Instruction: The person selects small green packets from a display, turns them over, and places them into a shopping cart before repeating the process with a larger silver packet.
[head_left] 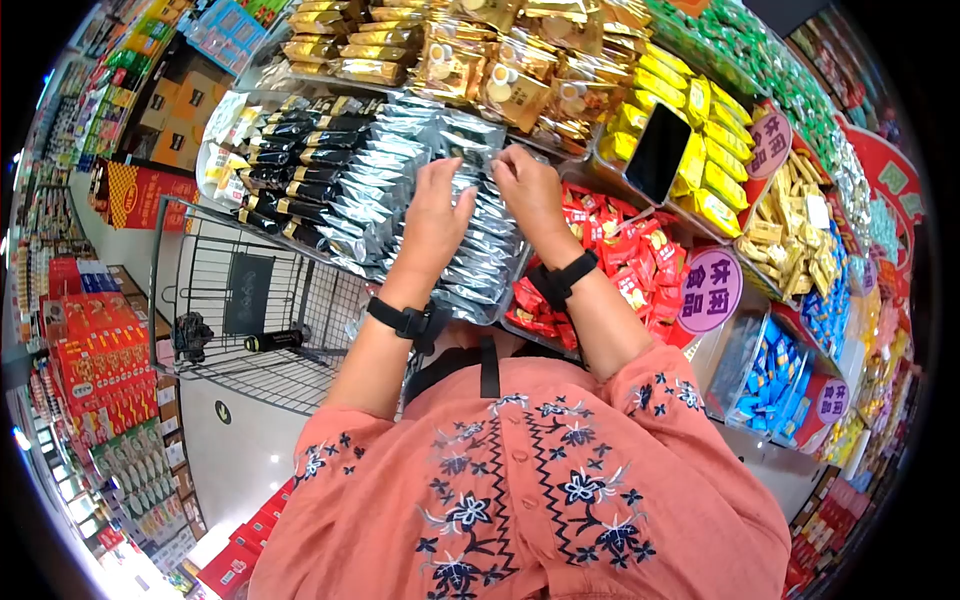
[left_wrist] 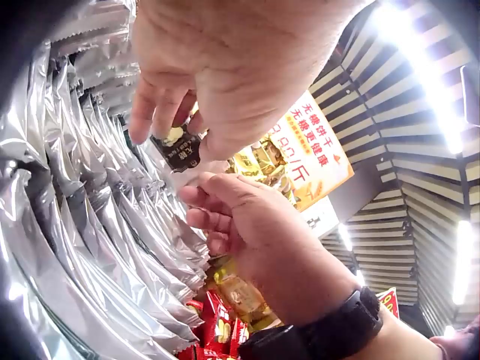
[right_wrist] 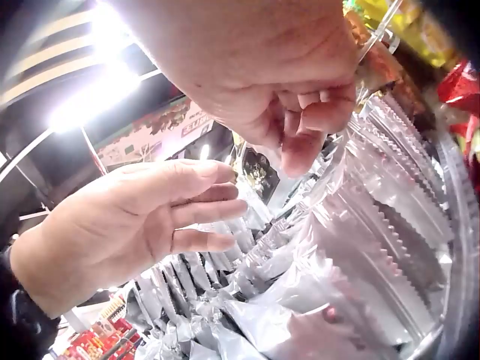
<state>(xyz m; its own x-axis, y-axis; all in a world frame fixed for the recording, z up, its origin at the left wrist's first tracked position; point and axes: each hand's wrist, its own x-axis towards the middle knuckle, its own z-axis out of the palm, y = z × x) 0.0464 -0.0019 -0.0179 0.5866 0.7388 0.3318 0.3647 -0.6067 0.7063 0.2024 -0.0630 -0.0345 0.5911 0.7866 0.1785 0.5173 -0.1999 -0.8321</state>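
Both hands are over a bin of silver snack packets [head_left: 385, 185] standing in tight rows. My right hand [head_left: 530, 195] has curled fingers and pinches the edge of a black-and-silver snack packet [left_wrist: 180, 154] with pale lettering. In the right wrist view, that packet is partly hidden behind the fingers. My left hand [head_left: 437, 220] is just to the left, its fingers nearly straight and close to the packet [right_wrist: 259, 171]. Serrated foil edges of the silver packets [right_wrist: 360, 225] stand right below the hands.
Gold packets [head_left: 500, 75] fill the bin behind, and red packets [head_left: 625, 265] lie to the right. A black phone-like slab [head_left: 658, 152] lies on yellow packets [head_left: 720, 150]. A wire shopping cart [head_left: 290, 260] stands at the left. A price sign [left_wrist: 319, 150] rises behind the bin.
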